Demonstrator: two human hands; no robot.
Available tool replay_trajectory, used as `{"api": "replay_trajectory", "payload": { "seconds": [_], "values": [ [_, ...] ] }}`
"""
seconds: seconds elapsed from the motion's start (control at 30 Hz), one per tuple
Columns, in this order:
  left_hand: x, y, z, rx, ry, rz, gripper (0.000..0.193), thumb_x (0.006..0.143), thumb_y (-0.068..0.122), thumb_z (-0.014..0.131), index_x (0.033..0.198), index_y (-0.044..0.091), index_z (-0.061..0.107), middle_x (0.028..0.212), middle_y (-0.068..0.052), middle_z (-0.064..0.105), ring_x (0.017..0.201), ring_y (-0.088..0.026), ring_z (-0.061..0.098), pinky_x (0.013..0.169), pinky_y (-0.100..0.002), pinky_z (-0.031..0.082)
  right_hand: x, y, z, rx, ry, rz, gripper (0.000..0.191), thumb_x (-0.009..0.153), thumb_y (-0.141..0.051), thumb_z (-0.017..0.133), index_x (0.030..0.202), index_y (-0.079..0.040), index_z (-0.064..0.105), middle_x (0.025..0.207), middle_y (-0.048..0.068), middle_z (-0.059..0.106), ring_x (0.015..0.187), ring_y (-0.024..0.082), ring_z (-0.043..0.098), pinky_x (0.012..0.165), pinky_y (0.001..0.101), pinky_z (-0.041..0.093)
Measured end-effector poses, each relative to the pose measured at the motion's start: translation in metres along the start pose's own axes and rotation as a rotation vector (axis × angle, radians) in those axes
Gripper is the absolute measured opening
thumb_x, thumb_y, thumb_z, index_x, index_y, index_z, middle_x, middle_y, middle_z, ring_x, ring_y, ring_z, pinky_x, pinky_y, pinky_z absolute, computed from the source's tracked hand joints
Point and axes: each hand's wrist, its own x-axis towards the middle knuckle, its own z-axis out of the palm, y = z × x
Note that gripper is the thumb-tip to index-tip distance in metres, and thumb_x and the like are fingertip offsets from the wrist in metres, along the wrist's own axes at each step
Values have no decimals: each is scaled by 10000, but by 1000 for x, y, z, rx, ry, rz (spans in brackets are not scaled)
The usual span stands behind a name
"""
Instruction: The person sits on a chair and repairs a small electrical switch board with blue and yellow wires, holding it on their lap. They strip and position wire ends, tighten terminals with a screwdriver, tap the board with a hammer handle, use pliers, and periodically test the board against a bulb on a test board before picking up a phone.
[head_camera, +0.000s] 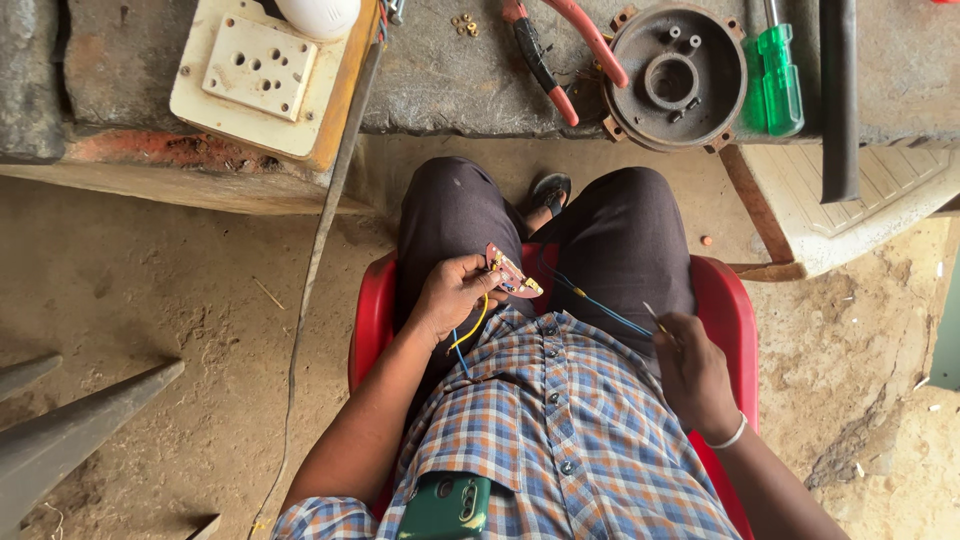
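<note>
A small red circuit board (512, 272) is pinched in the left hand (452, 295), raised over the lap, presumably to expose its terminals. Its long axis runs diagonally, from the fingertips down toward the right hand (693, 372). A blue wire (590, 298) trails from board to right hand, which is closed on a thin tool (655, 318). A yellow wire (478, 322) hangs below the left hand. Hands are held apart.

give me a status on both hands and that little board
Left hand pinching small red board over lap. Right hand holding thin tool by blue wire. Nothing between them.
</note>
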Motion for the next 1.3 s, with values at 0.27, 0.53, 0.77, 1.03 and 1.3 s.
{"api": "replay_trajectory", "payload": {
  "seconds": [0.27,0.53,0.77,1.03,1.3],
  "values": [
    [0,0,-1,-29,5,5,177,1011,123,634,1090,-12,716,1013,-86,776,843,-144,758,664,-228,571,39,-50,-1,-5,-101,-215,369,918,-99,653,1277,-19,635,1060,196,671,861,315,709,724,395,568],
    [-1,7,4,-18,8,-5,170,998,96,637,1089,-26,712,1007,-97,775,834,-153,760,709,-255,601,61,-63,19,16,-134,-250,253,922,-149,704,1133,-19,650,922,145,695,780,274,719,679,375,562],
    [-3,12,9,63,15,32,183,989,96,647,1105,-29,714,1013,-106,770,830,-159,760,712,-256,605,105,-82,52,92,-209,-85,279,894,-192,749,1108,-18,711,805,124,714,668,231,686,616,358,537],
    [-3,15,-5,-154,-97,-41,218,1015,114,605,1194,18,683,1064,-85,773,913,-145,758,669,-212,536,100,-85,59,172,-114,-357,311,973,-105,671,1272,-19,688,944,146,695,779,257,698,699,351,552],
    [-8,18,-11,-180,-174,-110,276,1013,208,607,1199,22,690,1024,-73,752,825,-139,730,734,-272,548,91,-74,52,91,-38,-353,313,937,-92,688,1247,-127,724,928,88,678,804,244,671,715,355,550]
  ]
}}
